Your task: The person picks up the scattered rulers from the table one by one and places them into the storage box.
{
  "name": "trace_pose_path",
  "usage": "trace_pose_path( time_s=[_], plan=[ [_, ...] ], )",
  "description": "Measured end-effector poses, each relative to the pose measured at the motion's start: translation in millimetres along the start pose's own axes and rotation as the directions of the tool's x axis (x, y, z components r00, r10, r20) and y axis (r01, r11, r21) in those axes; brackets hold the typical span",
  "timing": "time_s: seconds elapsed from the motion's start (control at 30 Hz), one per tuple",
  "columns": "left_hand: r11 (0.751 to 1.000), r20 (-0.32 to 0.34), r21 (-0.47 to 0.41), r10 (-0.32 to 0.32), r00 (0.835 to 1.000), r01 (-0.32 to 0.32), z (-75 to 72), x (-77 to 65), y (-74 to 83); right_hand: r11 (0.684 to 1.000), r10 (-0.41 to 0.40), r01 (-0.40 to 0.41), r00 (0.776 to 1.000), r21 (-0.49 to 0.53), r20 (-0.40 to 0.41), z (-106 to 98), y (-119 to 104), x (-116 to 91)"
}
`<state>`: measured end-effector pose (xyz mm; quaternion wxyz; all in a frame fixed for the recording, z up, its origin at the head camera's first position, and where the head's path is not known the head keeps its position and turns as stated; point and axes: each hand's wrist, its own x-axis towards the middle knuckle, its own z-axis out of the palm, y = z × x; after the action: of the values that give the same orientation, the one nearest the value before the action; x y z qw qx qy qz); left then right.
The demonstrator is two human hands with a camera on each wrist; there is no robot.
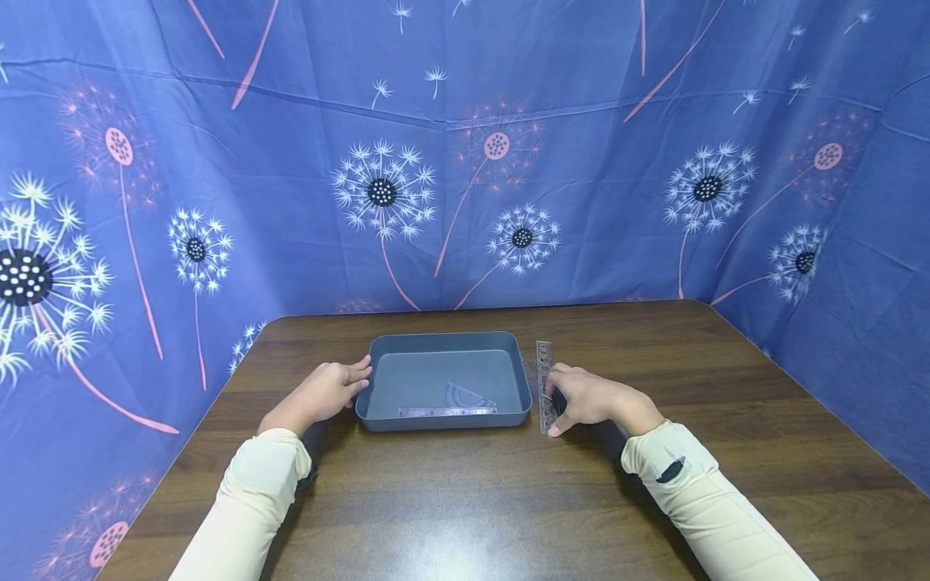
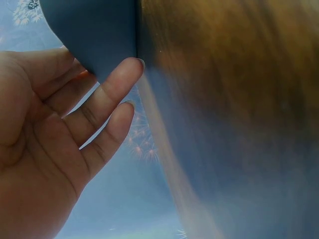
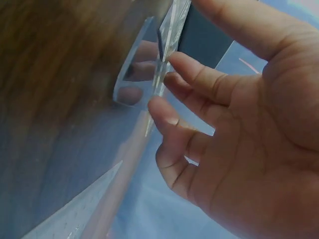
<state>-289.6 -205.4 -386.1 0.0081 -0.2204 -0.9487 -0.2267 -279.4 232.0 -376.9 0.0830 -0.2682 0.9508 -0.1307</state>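
Clear plastic ruler, thin-edged, may slip from the right hand pinching it. Straight-fingered, the left hand touches the grey tray; pushing could slide it.

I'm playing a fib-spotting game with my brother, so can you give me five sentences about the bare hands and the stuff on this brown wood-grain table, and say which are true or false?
1. A straight, clear plastic ruler lies in the grey rectangular tray. True.
2. Both hands are inside the tray. False: the bare left hand is at its left side, and the bare right hand is beyond its right side.
3. The right hand touches a clear plastic stencil with cut-out shapes. True.
4. The backdrop is plain red. False: it's blue cloth with a dandelion print.
5. The tray sits on the brown wood-grain table. True.
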Motion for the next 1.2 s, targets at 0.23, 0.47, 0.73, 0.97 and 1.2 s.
trace_pose_path(
  time_s=[0.23, 0.47, 0.73, 0.97, 1.2],
  plan=[
    [1.000, -0.002, 0.008, 0.005, 1.000, -0.005, -0.5, -0.6, 1.0, 0.993, 0.064, -0.066, 0.998, 0.096, 0.022, 2.9, -0.3, 1.2],
    [1.000, 0.013, -0.008, -0.009, 1.000, 0.009, -0.8, -0.6, 2.0, 0.988, 0.097, -0.097, 0.995, 0.118, 0.004, 3.8, -1.7, -1.6],
    [1.000, 0.006, -0.001, -0.007, 1.000, 0.007, -0.6, -1.3, 1.8, 0.986, 0.124, -0.125, 0.992, 0.107, 0.009, 2.7, -3.9, -3.2],
    [0.999, 0.012, -0.025, -0.022, 1.000, 0.022, -0.3, -1.0, 2.7, 0.988, 0.111, -0.112, 0.994, 0.106, 0.012, 3.4, -1.3, -2.3],
    [0.999, 0.013, -0.026, -0.025, 1.000, 0.026, 0.5, -0.5, 4.0, 0.993, 0.076, -0.076, 0.997, 0.088, 0.003, 0.3, -1.2, -2.2]
  ],
)
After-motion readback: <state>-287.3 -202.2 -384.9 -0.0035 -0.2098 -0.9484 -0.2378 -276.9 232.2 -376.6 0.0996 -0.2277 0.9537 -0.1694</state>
